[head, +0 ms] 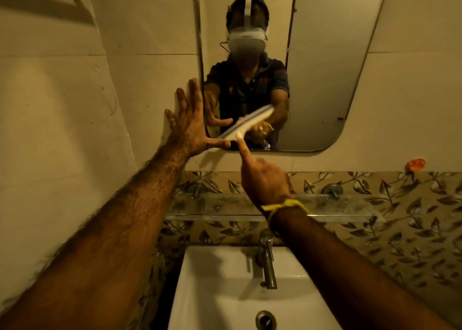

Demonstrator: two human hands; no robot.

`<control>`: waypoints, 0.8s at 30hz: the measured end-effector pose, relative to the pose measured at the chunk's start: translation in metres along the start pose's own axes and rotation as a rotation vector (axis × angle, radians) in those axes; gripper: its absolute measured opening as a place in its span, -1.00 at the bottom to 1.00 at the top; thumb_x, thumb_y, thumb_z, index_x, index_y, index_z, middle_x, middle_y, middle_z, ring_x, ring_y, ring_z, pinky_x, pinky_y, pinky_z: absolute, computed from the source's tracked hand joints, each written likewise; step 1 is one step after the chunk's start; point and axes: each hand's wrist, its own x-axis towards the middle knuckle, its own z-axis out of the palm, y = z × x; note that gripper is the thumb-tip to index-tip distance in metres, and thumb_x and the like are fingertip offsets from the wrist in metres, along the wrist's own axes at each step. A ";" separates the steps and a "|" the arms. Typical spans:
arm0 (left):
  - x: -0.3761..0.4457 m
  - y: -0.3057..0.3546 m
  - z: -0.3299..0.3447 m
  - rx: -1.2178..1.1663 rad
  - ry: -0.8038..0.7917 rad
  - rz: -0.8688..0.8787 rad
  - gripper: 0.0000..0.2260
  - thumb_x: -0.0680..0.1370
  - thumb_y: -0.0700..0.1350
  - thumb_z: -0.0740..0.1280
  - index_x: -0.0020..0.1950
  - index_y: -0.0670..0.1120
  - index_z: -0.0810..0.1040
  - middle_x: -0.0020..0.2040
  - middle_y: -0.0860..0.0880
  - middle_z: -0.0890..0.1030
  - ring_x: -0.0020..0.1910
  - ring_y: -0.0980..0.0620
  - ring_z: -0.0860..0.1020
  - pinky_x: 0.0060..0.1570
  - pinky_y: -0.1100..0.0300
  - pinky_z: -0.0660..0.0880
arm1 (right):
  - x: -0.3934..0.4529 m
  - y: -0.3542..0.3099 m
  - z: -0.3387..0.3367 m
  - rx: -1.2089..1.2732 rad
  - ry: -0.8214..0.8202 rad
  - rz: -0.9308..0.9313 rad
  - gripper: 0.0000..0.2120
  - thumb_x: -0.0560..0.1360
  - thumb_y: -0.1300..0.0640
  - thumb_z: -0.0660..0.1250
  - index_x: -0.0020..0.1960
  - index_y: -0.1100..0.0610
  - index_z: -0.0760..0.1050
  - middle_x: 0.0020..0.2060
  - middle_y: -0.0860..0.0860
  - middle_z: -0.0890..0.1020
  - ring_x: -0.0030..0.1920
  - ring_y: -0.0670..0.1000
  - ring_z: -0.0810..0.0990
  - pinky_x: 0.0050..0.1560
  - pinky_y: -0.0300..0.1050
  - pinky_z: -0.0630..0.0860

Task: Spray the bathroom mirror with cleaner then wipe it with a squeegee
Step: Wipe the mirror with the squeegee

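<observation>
Squeegee (231,135) white plastic, right hand (265,182) fingers clamped | left hand (190,127) fingers splayed | mirror (325,67) rounded

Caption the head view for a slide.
Right hand draws a squeegee along the mirror's lower edge; open left hand braces beside it.

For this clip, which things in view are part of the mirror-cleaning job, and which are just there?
In use:
- mirror
- squeegee, held by the handle in the right hand, blade at the mirror's lower left corner
- left hand, spread flat at the mirror's left edge

Just there:
- sink
- tap
- glass shelf
- orange object on the wall
</observation>
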 end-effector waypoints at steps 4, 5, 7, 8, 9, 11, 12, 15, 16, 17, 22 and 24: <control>-0.001 0.005 0.003 0.022 0.022 -0.034 0.42 0.11 0.54 0.38 0.57 -0.07 -0.46 0.60 -0.12 -0.42 0.57 -0.26 -0.37 0.41 -0.52 -0.17 | 0.025 -0.002 -0.005 -0.041 0.003 -0.027 -0.35 0.55 0.19 0.22 0.58 -0.01 0.08 -0.47 0.04 0.42 -0.55 0.05 0.29 -0.53 -0.13 0.27; -0.002 0.005 0.003 0.028 0.020 -0.052 0.42 0.12 0.52 0.41 0.56 -0.05 -0.48 0.59 -0.12 -0.43 0.57 -0.26 -0.37 0.42 -0.52 -0.16 | 0.016 0.005 -0.004 -0.050 -0.012 -0.027 -0.37 0.56 0.19 0.22 0.57 0.00 0.10 -0.47 0.04 0.47 -0.55 0.03 0.29 -0.54 -0.14 0.27; -0.002 0.006 0.003 0.040 0.020 -0.075 0.42 0.15 0.46 0.49 0.54 -0.01 -0.51 0.59 -0.12 -0.44 0.56 -0.27 -0.38 0.43 -0.52 -0.13 | -0.015 0.027 -0.001 -0.054 -0.042 -0.018 -0.38 0.58 0.20 0.21 0.58 0.02 0.08 -0.45 0.04 0.52 -0.55 0.01 0.32 -0.56 -0.13 0.31; -0.003 0.008 0.003 0.045 0.022 -0.078 0.42 0.16 0.44 0.51 0.54 0.00 -0.51 0.58 -0.12 -0.44 0.56 -0.28 -0.38 0.43 -0.52 -0.12 | -0.031 0.039 -0.001 -0.052 -0.044 0.003 -0.38 0.58 0.20 0.20 0.58 0.02 0.05 -0.46 0.04 0.52 -0.56 0.03 0.35 -0.56 -0.10 0.37; -0.002 0.011 0.004 0.050 0.023 -0.081 0.42 0.17 0.44 0.51 0.54 0.01 -0.51 0.58 -0.13 -0.44 0.55 -0.29 -0.39 0.42 -0.52 -0.12 | -0.042 0.048 -0.002 -0.047 -0.031 0.035 -0.38 0.59 0.20 0.20 0.57 0.01 0.04 -0.48 0.05 0.51 -0.56 0.05 0.38 -0.55 -0.07 0.43; 0.000 0.020 0.008 0.045 0.025 -0.101 0.42 0.17 0.45 0.51 0.54 0.01 -0.50 0.58 -0.16 -0.44 0.54 -0.34 -0.39 0.40 -0.54 -0.13 | -0.040 0.057 -0.009 -0.020 0.034 0.115 -0.39 0.58 0.20 0.20 0.56 -0.01 0.09 -0.51 0.05 0.47 -0.56 0.10 0.41 -0.54 -0.04 0.46; 0.002 0.025 0.012 0.040 0.032 -0.110 0.42 0.17 0.45 0.51 0.55 0.00 -0.49 0.58 -0.19 -0.44 0.54 -0.36 -0.39 0.40 -0.55 -0.13 | -0.029 0.058 -0.014 -0.008 0.088 0.153 -0.39 0.57 0.21 0.21 0.56 -0.02 0.13 -0.52 0.04 0.43 -0.57 0.09 0.38 -0.55 -0.08 0.42; 0.005 0.034 0.021 0.031 0.075 -0.144 0.40 0.16 0.50 0.46 0.57 -0.02 -0.45 0.58 -0.25 -0.41 0.52 -0.43 -0.37 0.37 -0.59 -0.14 | 0.017 0.057 -0.029 -0.012 0.238 0.190 -0.37 0.50 0.21 0.25 0.53 -0.03 0.18 -0.55 0.05 0.37 -0.60 0.09 0.31 -0.55 -0.12 0.33; 0.007 0.034 0.023 0.021 0.089 -0.151 0.39 0.16 0.51 0.45 0.57 -0.02 -0.44 0.58 -0.25 -0.40 0.52 -0.44 -0.37 0.36 -0.59 -0.14 | 0.024 0.059 -0.031 -0.015 0.257 0.195 -0.36 0.49 0.20 0.25 0.53 -0.04 0.18 -0.56 0.06 0.39 -0.60 0.10 0.33 -0.56 -0.12 0.34; 0.007 0.031 0.024 0.009 0.099 -0.155 0.39 0.17 0.51 0.44 0.57 -0.01 -0.45 0.58 -0.25 -0.40 0.52 -0.44 -0.37 0.36 -0.59 -0.15 | 0.024 0.061 -0.031 -0.015 0.257 0.192 -0.36 0.50 0.19 0.25 0.53 -0.04 0.17 -0.56 0.06 0.39 -0.60 0.10 0.34 -0.57 -0.12 0.35; 0.005 0.022 0.025 -0.005 0.117 -0.139 0.34 0.18 0.56 0.38 0.56 0.05 -0.47 0.59 -0.19 -0.42 0.53 -0.40 -0.39 0.36 -0.57 -0.16 | -0.046 0.080 -0.013 0.099 0.100 0.234 -0.45 0.61 0.15 0.15 0.57 0.04 0.11 -0.49 0.01 0.47 -0.53 0.02 0.41 -0.50 -0.04 0.52; 0.003 0.023 0.027 0.018 0.118 -0.137 0.34 0.17 0.58 0.34 0.57 0.04 -0.44 0.59 -0.20 -0.40 0.53 -0.41 -0.37 0.37 -0.58 -0.15 | -0.046 0.086 -0.019 0.160 0.161 0.323 -0.48 0.62 0.12 0.16 0.56 0.02 0.16 -0.48 0.05 0.52 -0.53 0.01 0.41 -0.51 -0.09 0.48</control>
